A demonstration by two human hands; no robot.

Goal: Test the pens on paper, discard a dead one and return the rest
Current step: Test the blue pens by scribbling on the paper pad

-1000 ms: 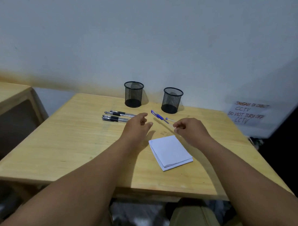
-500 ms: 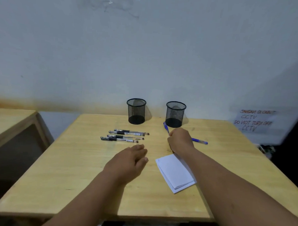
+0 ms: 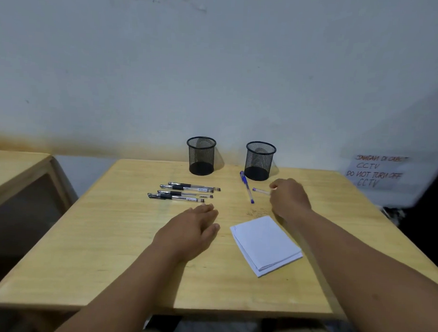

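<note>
My right hand (image 3: 288, 199) pinched a thin pen (image 3: 261, 191) lying crosswise, tip to the left. The blue pen (image 3: 246, 186) (beside it) ran toward me, and my left hand (image 3: 193, 229) rested flat with relaxed fingers.

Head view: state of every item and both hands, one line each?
Left mesh cup: upright, looks empty.
Right mesh cup: upright, looks empty.
Black pens: four, lying side by side.
Blue pen: lying free, near right cup.
Second blue pen: pinched by right hand.
Paper: folded, flat.
Left hand: flat, holding nothing.
</note>
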